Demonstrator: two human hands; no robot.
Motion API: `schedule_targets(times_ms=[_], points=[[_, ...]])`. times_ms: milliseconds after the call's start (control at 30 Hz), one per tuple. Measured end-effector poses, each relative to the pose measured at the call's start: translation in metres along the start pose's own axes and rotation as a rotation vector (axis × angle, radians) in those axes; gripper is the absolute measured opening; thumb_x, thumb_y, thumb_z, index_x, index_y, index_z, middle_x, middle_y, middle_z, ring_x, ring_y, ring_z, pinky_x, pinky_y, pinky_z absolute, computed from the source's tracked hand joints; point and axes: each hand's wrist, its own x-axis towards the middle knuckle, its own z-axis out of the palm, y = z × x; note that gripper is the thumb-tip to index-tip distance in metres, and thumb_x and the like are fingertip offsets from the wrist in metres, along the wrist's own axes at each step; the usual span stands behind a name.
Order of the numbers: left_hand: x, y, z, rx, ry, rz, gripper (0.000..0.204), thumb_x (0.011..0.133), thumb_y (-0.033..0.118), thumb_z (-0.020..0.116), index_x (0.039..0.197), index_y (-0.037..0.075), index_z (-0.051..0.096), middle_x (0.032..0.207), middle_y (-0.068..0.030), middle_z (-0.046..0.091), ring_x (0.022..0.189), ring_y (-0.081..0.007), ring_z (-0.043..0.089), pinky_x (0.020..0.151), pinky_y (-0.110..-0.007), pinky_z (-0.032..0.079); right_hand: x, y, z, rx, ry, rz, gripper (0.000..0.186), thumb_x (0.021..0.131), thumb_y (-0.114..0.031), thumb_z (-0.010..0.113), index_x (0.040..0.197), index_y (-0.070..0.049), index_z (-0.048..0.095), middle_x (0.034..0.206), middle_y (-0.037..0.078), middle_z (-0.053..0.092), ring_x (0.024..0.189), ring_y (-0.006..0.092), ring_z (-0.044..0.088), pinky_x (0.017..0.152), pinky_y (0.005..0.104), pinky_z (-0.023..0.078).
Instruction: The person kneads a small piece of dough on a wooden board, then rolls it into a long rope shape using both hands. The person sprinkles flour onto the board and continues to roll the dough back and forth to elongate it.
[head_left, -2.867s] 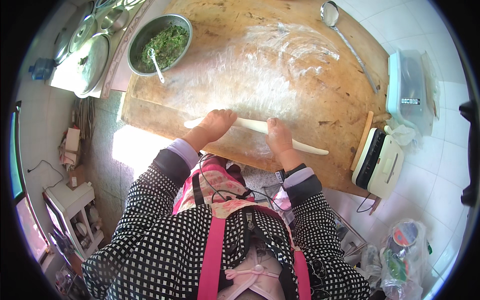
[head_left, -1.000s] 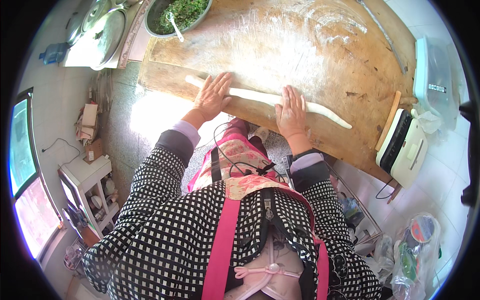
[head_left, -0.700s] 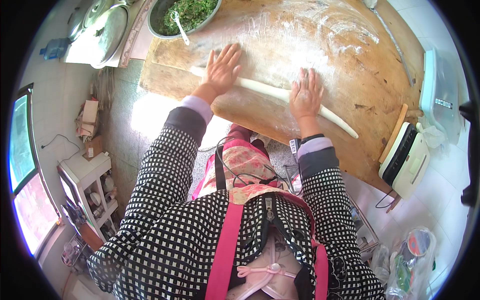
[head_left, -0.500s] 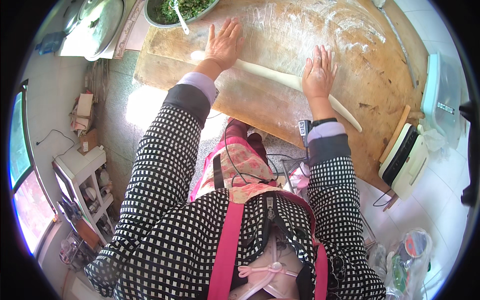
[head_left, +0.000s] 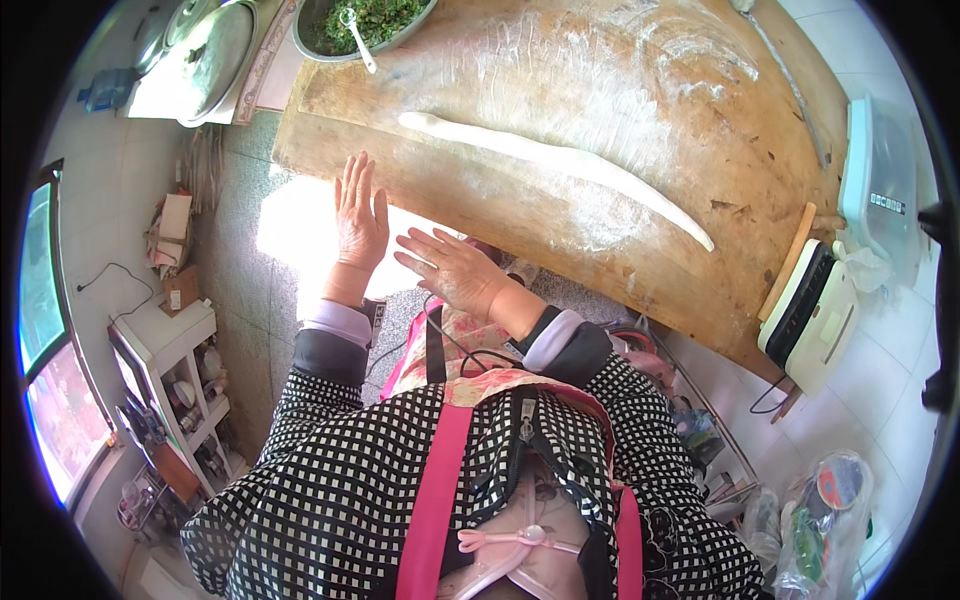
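Note:
A long rope of white dough [head_left: 560, 158] lies slantwise across the floured wooden board [head_left: 480, 180], its thin end toward the right. Neither hand touches it. My left hand [head_left: 361, 222] is off the board's near left edge, palm inward, with fingers stretched out and nothing in it. Close beside it, to the right, my right hand [head_left: 452, 268] is held flat with its fingers apart, also holding nothing. Flour dusts the board around the dough.
A metal bowl of chopped greens [head_left: 372, 22] with a white spoon [head_left: 357, 40] stands at the back left. At the right are a cream-and-black appliance [head_left: 812, 305], a wooden rolling pin [head_left: 788, 262] and a pale blue plastic box [head_left: 880, 165]. A white shelf [head_left: 175, 370] stands at left.
Both hands have left the dough rope and drawn back toward my body, the right one moving left beside the left. The dough now lies untouched and appears slightly bent.

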Motion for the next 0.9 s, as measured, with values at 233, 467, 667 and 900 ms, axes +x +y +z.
schedule_targets(times_ms=[233, 467, 667, 900], points=[[0.078, 0.097, 0.017, -0.177, 0.216, 0.157, 0.040, 0.091, 0.007, 0.052, 0.130, 0.000, 0.047, 0.141, -0.0176, 0.043, 0.137, -0.0314, 0.033, 0.114, -0.047, 0.022, 0.017, 0.103, -0.122, -0.508, 0.645, 0.454, 0.038, 0.095, -0.020, 0.046, 0.124, 0.003, 0.051, 0.135, 0.019, 0.048, 0.130, 0.0360, 0.041, 0.108, 0.0447, 0.033], [0.079, 0.218, 0.093, -0.327, -0.330, 0.417, 0.049, 0.093, 0.027, 0.045, 0.133, -0.002, 0.042, 0.143, -0.0185, 0.040, 0.138, -0.0315, 0.030, 0.114, -0.047, 0.021, -0.015, 0.117, -0.079, -0.012, 0.789, 0.405, 0.061, 0.094, -0.037, 0.040, 0.146, -0.009, 0.028, 0.153, 0.012, 0.024, 0.143, 0.0273, 0.017, 0.116, 0.0476, 0.011], [0.025, 0.182, 0.093, -0.303, -0.534, 0.448, 0.066, 0.093, 0.040, 0.042, 0.143, -0.001, 0.028, 0.152, -0.0178, 0.023, 0.143, -0.0302, 0.017, 0.116, -0.045, 0.013, -0.087, 0.063, -0.067, -0.475, 0.146, 0.806, 0.062, 0.092, -0.035, 0.041, 0.148, -0.013, 0.027, 0.153, 0.005, 0.026, 0.143, 0.0201, 0.017, 0.116, 0.0439, 0.012], [0.122, 0.191, 0.128, -0.101, -0.365, 0.404, 0.068, 0.095, 0.042, 0.038, 0.144, -0.003, 0.026, 0.152, -0.0167, 0.025, 0.143, -0.0282, 0.018, 0.116, -0.045, 0.012, -0.040, 0.134, -0.123, -0.574, 0.345, 0.746, 0.059, 0.091, -0.033, 0.041, 0.145, -0.010, 0.034, 0.153, 0.006, 0.027, 0.142, 0.0249, 0.022, 0.114, 0.0513, 0.014]])
